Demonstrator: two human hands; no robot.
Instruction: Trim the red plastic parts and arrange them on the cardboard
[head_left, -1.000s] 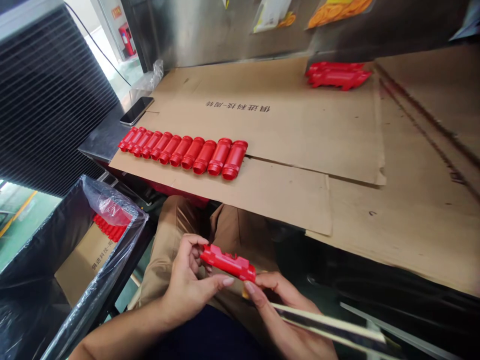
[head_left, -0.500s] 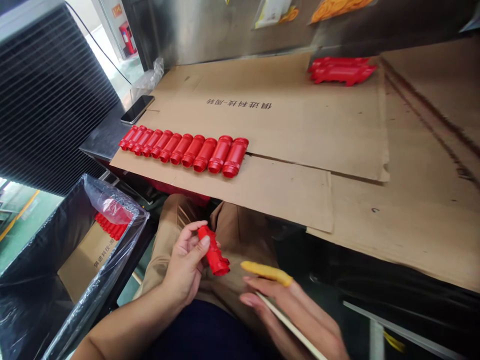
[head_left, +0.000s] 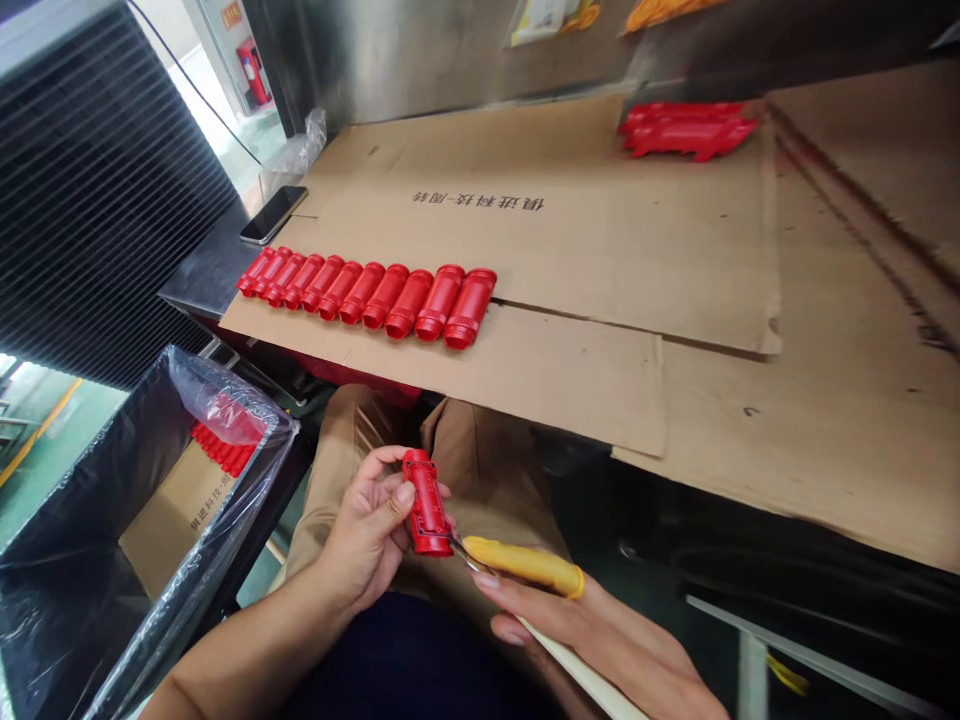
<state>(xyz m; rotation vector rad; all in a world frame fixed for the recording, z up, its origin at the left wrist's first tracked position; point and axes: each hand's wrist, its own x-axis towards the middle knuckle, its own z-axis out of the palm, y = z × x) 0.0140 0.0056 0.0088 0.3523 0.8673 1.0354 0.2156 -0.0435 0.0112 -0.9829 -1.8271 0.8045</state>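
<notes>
Below the table edge, over the lap, my left hand [head_left: 375,530] is closed around a red plastic part [head_left: 427,505], thumb on its near side. The part's ribbed, hollow side faces up. My right hand [head_left: 547,590], with a yellow cover on the index finger, grips a tool with a pale handle [head_left: 574,665]. The tool's thin metal tip touches or nearly touches the lower right end of the part. A row of several similar red parts [head_left: 409,305] lies side by side on the cardboard [head_left: 570,370].
More red parts [head_left: 686,132] lie at the back right of the cardboard. A phone [head_left: 275,214] rests at the table's left corner. A plastic-lined bin [head_left: 255,480] with cardboard and red parts stands at lower left. Bags with yellow items [head_left: 555,18] are at the top.
My left hand has turned the red part more upright, with its hollow side toward the camera. My right hand has moved left, bringing the tool's tip to the part's lower end.
</notes>
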